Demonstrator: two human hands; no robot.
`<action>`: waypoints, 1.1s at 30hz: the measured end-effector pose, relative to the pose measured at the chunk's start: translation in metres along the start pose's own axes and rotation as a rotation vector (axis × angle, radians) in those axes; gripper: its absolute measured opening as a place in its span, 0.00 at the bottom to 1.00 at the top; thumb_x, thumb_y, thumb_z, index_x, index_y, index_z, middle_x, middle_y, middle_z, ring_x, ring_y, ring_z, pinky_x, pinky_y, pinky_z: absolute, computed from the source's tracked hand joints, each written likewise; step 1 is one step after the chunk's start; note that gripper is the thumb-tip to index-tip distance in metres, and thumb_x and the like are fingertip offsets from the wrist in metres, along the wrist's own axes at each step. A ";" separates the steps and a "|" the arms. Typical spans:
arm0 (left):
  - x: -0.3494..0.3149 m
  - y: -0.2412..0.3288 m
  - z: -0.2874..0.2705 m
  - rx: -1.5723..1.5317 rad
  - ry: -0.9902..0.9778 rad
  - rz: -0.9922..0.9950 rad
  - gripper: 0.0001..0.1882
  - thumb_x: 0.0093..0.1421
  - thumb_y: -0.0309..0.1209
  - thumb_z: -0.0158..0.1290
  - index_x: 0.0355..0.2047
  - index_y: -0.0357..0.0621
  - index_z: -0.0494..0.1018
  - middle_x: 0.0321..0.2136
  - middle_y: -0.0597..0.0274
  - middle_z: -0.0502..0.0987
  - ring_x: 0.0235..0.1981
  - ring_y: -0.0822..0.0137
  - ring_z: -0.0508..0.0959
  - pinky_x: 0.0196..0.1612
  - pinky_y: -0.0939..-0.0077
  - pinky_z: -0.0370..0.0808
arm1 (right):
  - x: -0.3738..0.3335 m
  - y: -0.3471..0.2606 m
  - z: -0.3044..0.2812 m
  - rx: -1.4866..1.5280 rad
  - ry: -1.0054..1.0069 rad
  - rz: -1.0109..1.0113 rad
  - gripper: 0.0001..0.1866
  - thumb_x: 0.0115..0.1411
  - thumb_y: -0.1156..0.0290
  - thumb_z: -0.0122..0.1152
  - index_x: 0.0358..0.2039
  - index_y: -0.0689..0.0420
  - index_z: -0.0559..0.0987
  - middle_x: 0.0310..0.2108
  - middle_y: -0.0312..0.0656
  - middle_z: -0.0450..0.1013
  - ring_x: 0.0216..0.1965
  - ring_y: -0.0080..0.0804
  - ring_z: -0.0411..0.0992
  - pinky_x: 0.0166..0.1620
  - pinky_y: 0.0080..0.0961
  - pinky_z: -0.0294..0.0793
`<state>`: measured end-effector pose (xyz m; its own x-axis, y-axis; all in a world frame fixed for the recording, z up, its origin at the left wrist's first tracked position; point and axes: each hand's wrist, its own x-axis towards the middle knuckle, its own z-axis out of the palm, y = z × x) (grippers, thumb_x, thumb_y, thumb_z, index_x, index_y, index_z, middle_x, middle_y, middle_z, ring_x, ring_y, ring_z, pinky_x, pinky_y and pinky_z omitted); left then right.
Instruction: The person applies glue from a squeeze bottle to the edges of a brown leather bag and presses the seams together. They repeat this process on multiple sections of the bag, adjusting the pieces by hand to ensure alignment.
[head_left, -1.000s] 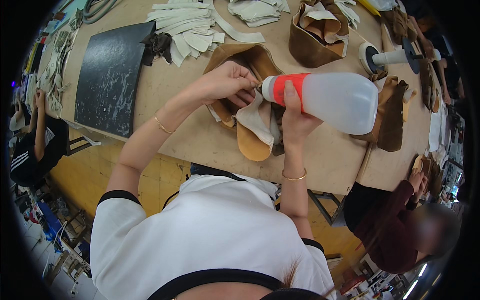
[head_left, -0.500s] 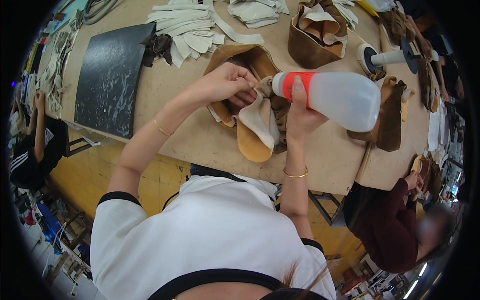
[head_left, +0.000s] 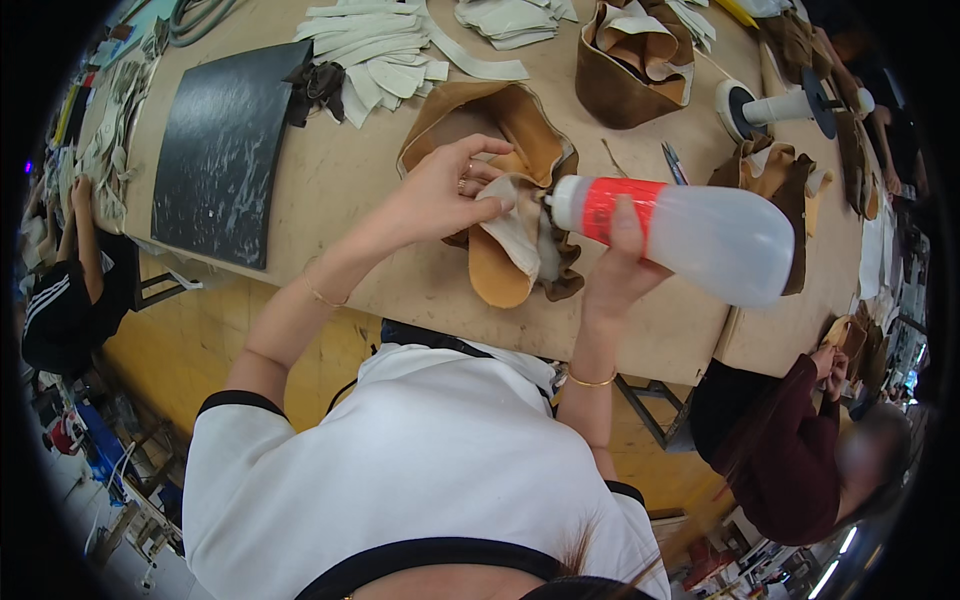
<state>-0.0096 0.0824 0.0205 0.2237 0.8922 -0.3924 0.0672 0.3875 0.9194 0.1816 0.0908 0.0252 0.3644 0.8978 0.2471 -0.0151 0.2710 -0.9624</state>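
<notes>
A translucent squeeze bottle (head_left: 725, 245) with a red band and white cap lies tilted in my right hand (head_left: 622, 270), its fingers wrapped round it. Its nozzle points left at a brown leather boot upper (head_left: 545, 130) with a pale lining, close to the lining's edge. My left hand (head_left: 450, 190) is on the same piece, thumb against the pale flap (head_left: 508, 225), with its other fingers curved over the opening. A tan tongue-shaped part (head_left: 500, 275) hangs toward me from the upper. The gap between the left thumb and fingers is partly hidden.
A dark board (head_left: 220, 150) lies at the left. Pale leather strips (head_left: 375, 50) are heaped at the back. Another brown upper (head_left: 630, 90), a thread spool (head_left: 780, 108) and a pen (head_left: 674, 163) are to the right. A co-worker in a maroon sleeve (head_left: 790, 420) works at the right edge.
The bottle has moved right and slightly down, its nozzle now showing apart from the lining. My left fingers have spread from a pinch, and the leather upper has shifted slightly.
</notes>
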 end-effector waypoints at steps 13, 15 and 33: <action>0.004 0.005 0.003 0.005 -0.109 0.055 0.31 0.49 0.15 0.47 0.57 0.32 0.61 0.35 0.59 0.79 0.34 0.78 0.76 0.34 0.84 0.74 | -0.006 0.009 0.022 -0.057 -0.058 -0.110 0.17 0.49 0.68 0.70 0.36 0.64 0.76 0.33 0.42 0.75 0.32 0.31 0.73 0.39 0.28 0.73; 0.006 0.006 0.003 0.010 -0.107 0.064 0.31 0.49 0.15 0.47 0.57 0.32 0.61 0.35 0.59 0.79 0.34 0.78 0.76 0.35 0.83 0.74 | -0.006 0.012 0.022 -0.091 -0.056 -0.150 0.18 0.49 0.67 0.71 0.36 0.63 0.76 0.34 0.42 0.75 0.32 0.32 0.73 0.39 0.28 0.73; 0.067 0.042 -0.043 0.434 -0.138 0.240 0.28 0.52 0.19 0.52 0.55 0.37 0.64 0.44 0.52 0.75 0.40 0.73 0.77 0.44 0.81 0.75 | 0.007 -0.005 -0.010 -0.104 -0.025 -0.016 0.24 0.45 0.70 0.72 0.41 0.65 0.72 0.37 0.43 0.71 0.37 0.32 0.71 0.43 0.30 0.72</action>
<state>-0.0339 0.1684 0.0320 0.4070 0.8937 -0.1887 0.3893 0.0171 0.9209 0.1940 0.0921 0.0307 0.3404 0.9024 0.2642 0.0875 0.2493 -0.9645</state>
